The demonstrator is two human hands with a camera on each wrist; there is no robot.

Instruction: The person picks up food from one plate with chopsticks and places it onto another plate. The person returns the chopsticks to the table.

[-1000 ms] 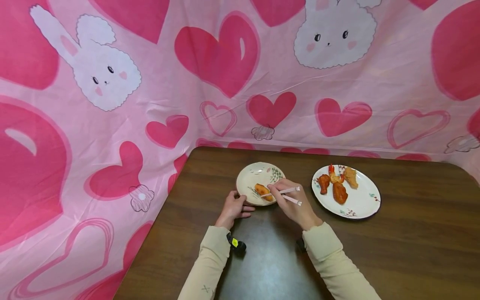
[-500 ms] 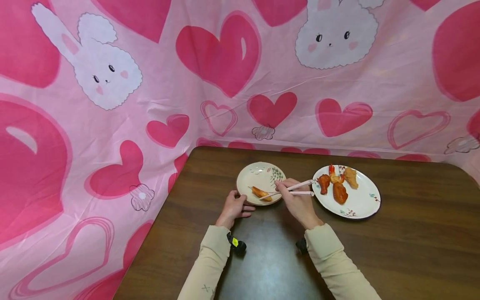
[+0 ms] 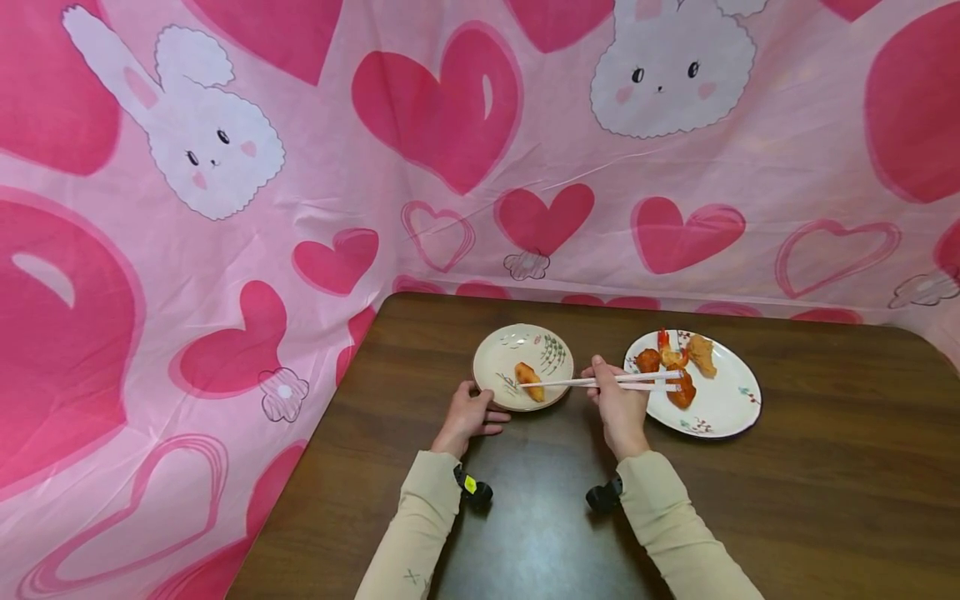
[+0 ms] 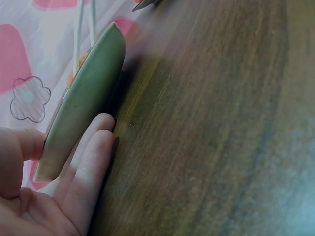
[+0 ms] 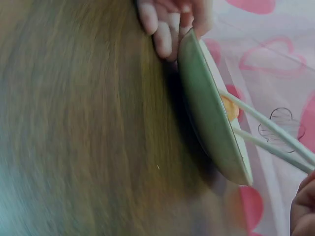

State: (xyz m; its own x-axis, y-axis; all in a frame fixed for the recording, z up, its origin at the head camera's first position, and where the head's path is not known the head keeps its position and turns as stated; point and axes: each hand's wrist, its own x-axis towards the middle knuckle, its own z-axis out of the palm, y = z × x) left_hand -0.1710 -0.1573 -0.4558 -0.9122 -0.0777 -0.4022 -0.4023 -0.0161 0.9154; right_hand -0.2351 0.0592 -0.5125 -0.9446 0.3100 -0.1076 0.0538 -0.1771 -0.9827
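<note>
A small round cream plate (image 3: 502, 346) with a painted plant sprig sits on the wooden table, and my left hand (image 3: 467, 415) pinches its near left rim, thumb on the edge and fingers beneath. On that plate lies a golden-brown piece of food (image 3: 530, 383), probably a fried dumpling. Pale pink chopsticks (image 3: 558, 383) are held in my right hand (image 3: 621, 412), right of the plate, with their tips at the food. In the right wrist view the two sticks (image 5: 273, 125) pass on either side of the food (image 5: 230, 108); whether they grip it I cannot tell.
A larger oval white plate (image 3: 727, 400) stands to the right, partly behind my right hand. It carries a drumstick (image 3: 647, 360), a shrimp (image 3: 672, 357), a breaded piece (image 3: 702, 356) and a glazed brown piece (image 3: 681, 393). A pink heart-print cloth (image 3: 480, 233) hangs behind the table (image 3: 840, 433).
My right hand has moved right and turned, so the chopsticks now lie nearly level across the small plate. The food on it has turned to a steeper angle. My left hand has stayed put.
</note>
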